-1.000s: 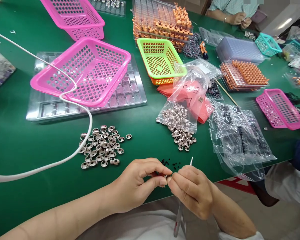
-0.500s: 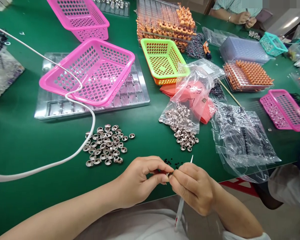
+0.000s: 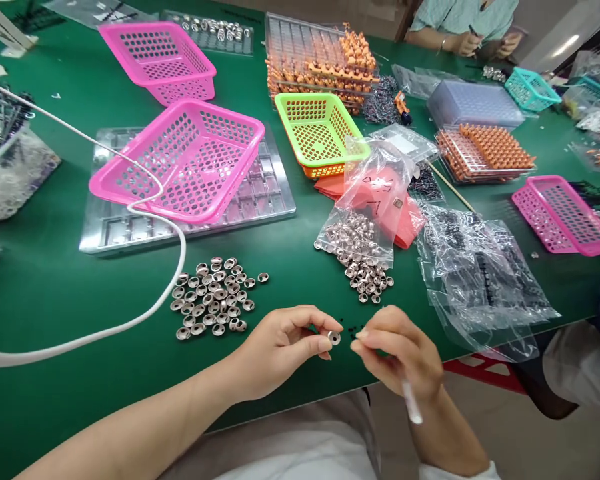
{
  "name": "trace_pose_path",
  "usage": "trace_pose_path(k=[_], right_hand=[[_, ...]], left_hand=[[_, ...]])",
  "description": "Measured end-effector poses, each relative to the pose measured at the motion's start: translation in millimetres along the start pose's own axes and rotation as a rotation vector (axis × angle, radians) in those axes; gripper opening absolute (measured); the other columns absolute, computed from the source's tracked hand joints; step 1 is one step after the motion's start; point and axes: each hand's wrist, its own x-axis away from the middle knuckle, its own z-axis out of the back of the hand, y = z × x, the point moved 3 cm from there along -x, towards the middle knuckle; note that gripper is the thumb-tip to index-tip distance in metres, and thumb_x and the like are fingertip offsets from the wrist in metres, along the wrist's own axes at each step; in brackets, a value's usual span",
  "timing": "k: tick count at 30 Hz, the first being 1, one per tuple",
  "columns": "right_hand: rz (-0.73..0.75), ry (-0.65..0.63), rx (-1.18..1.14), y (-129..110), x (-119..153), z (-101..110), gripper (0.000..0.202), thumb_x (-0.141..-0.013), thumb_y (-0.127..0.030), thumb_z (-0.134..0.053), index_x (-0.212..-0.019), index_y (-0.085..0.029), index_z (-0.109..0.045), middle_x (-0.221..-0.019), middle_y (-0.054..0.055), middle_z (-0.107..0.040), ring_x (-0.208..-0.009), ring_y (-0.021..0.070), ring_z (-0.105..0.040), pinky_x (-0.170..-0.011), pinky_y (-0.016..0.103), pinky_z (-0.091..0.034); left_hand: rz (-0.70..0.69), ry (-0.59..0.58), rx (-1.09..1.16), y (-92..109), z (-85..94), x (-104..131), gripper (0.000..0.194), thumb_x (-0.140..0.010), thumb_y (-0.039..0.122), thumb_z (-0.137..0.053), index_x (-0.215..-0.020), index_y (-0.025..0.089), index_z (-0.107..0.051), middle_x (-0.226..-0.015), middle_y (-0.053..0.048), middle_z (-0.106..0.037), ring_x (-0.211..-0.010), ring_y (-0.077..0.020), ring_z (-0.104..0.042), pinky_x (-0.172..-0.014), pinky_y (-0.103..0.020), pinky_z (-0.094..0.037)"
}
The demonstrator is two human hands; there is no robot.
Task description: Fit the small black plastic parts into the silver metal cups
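Observation:
Between the thumb and index finger of my left hand [image 3: 285, 350] is a small silver metal cup [image 3: 334, 338] with a hole in its middle. My right hand [image 3: 403, 357], apart from it, is closed around a slim white pen-like tool [image 3: 411, 400], whose rear end sticks out below the palm. Its fingertips are pinched beside tiny black pieces [image 3: 353, 329] on the green table; whether they grip one of these I cannot make out. Loose silver cups [image 3: 213, 297] lie left of my hands. More cups [image 3: 367, 273] spill from a clear bag [image 3: 380, 173] beyond them.
A white cable [image 3: 180, 267] crosses the left side, over a pink basket [image 3: 205, 217] on a clear tray [image 3: 130, 243]. Behind stand a green basket [image 3: 325, 160] and orange parts [image 3: 325, 80]. Plastic bags [image 3: 480, 280] lie right. A co-worker's hands [image 3: 470, 45] are at the far right.
My hands, together before, have parted. The right hand has moved right and turned, so the white tool's lower end now points down to the right. The metal cup in my left hand now shows.

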Motion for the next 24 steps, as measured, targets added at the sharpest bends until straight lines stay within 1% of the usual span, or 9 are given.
trace_pose_path(k=[2,4,6,8,13,17,18,20,24], right_hand=[[-0.088,0.184,-0.028,3,4,5,0.030,-0.084,0.001,-0.067,-0.107,-0.018,-0.065,-0.088,0.004,-0.066,-0.074,0.0155,-0.060,-0.062,0.031,-0.053],[-0.136,0.336,-0.041,7,9,7,0.028,-0.082,0.002,-0.066,-0.102,-0.018,-0.067,-0.085,0.004,-0.065,-0.073,0.0161,-0.060,-0.061,0.033,-0.051],[-0.163,0.446,-0.029,11,13,5,0.026,-0.083,0.000,-0.066,-0.100,-0.019,-0.069,-0.083,0.003,-0.065,-0.072,0.0167,-0.060,-0.061,0.034,-0.050],[-0.182,0.499,0.018,14,15,3,0.025,-0.082,-0.002,-0.067,-0.098,-0.021,-0.069,-0.082,0.002,-0.065,-0.070,0.0171,-0.060,-0.061,0.035,-0.051],[-0.175,0.510,0.101,16,15,0,0.026,-0.081,-0.002,-0.070,-0.098,-0.022,-0.070,-0.081,0.002,-0.066,-0.070,0.0177,-0.061,-0.061,0.036,-0.051],[-0.152,0.456,0.129,15,13,0,0.033,-0.079,0.002,-0.069,-0.102,-0.022,-0.069,-0.084,0.002,-0.066,-0.070,0.0169,-0.061,-0.060,0.034,-0.051],[-0.153,0.432,0.138,14,13,0,0.034,-0.079,0.003,-0.069,-0.103,-0.022,-0.069,-0.085,0.002,-0.065,-0.070,0.0168,-0.061,-0.060,0.034,-0.051],[-0.170,0.384,0.154,12,12,1,0.035,-0.080,0.003,-0.068,-0.105,-0.022,-0.069,-0.086,0.003,-0.066,-0.072,0.0171,-0.061,-0.061,0.033,-0.051],[-0.188,0.348,0.129,6,14,5,0.031,-0.086,0.001,-0.061,-0.107,-0.020,-0.068,-0.088,0.005,-0.067,-0.078,0.0192,-0.063,-0.065,0.035,-0.051]], left_hand=[[0.023,0.012,0.043,0,0.5,0,0.017,-0.084,0.026,-0.073,-0.094,0.013,-0.073,-0.086,-0.004,-0.068,-0.072,-0.0147,-0.067,-0.073,-0.028,-0.058],[0.037,0.023,0.074,0,1.2,0,0.018,-0.082,0.028,-0.076,-0.093,0.014,-0.074,-0.084,-0.003,-0.067,-0.071,-0.0145,-0.067,-0.072,-0.028,-0.058],[0.041,0.023,0.102,0,1.6,0,0.018,-0.082,0.028,-0.077,-0.093,0.014,-0.074,-0.084,-0.002,-0.067,-0.071,-0.0138,-0.067,-0.072,-0.027,-0.058],[0.044,0.010,0.127,-2,1.7,-1,0.017,-0.082,0.027,-0.077,-0.093,0.014,-0.075,-0.084,-0.002,-0.067,-0.071,-0.0129,-0.066,-0.072,-0.026,-0.058],[0.062,-0.008,0.162,-7,1.6,-1,0.016,-0.084,0.026,-0.076,-0.095,0.014,-0.075,-0.085,-0.002,-0.068,-0.072,-0.0117,-0.066,-0.073,-0.024,-0.058],[0.050,-0.012,0.087,-7,1.2,-2,0.018,-0.086,0.028,-0.072,-0.098,0.015,-0.072,-0.086,-0.002,-0.068,-0.073,-0.0125,-0.065,-0.072,-0.026,-0.058],[0.043,-0.004,0.025,-5,2.3,-2,0.019,-0.087,0.029,-0.070,-0.099,0.015,-0.072,-0.086,-0.002,-0.068,-0.073,-0.0129,-0.065,-0.072,-0.026,-0.058],[0.011,0.032,-0.184,0,7.4,-3,0.019,-0.088,0.031,-0.068,-0.099,0.016,-0.071,-0.089,-0.004,-0.070,-0.076,-0.0147,-0.066,-0.072,-0.026,-0.056],[-0.104,0.125,-0.743,17,27.0,-2,0.018,-0.092,0.029,-0.059,-0.100,0.018,-0.071,-0.096,-0.006,-0.073,-0.085,-0.0191,-0.068,-0.079,-0.030,-0.055]])
